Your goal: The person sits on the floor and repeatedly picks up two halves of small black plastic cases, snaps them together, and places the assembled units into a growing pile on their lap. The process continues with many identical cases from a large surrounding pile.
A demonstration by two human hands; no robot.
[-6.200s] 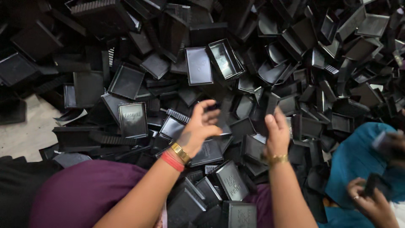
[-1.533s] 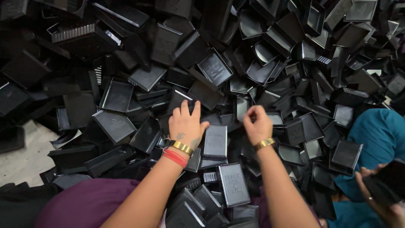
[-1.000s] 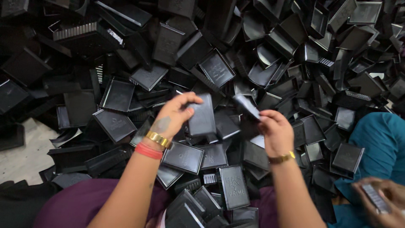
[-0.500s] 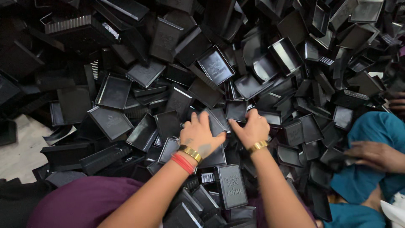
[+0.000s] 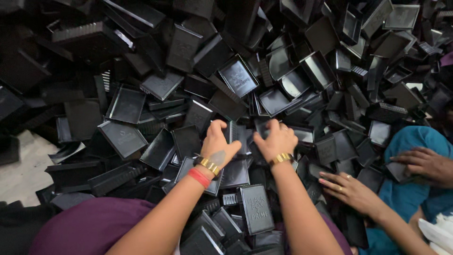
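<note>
A deep heap of black plastic trays and lids (image 5: 160, 85) fills the view. My left hand (image 5: 218, 147), with a gold bangle and a red band at the wrist, curls its fingers over the edge of a ribbed black tray (image 5: 237, 134) in the middle of the heap. My right hand (image 5: 277, 140), wearing a gold bracelet, sits right beside it, its fingers closed over a neighbouring black tray (image 5: 261, 126). The two hands nearly touch. A flat black lid (image 5: 255, 208) lies between my forearms.
A co-worker in teal clothing (image 5: 415, 141) sits at the right, one hand (image 5: 350, 190) laid on the trays, the other hand (image 5: 422, 162) holding a small black tray. Bare pale floor (image 5: 21, 167) shows at the left. My purple-clad lap (image 5: 89, 229) is at the bottom.
My hands stayed together at the middle of the heap and their fingers curled down onto trays. The co-worker's hand has reached into the pile at the right.
</note>
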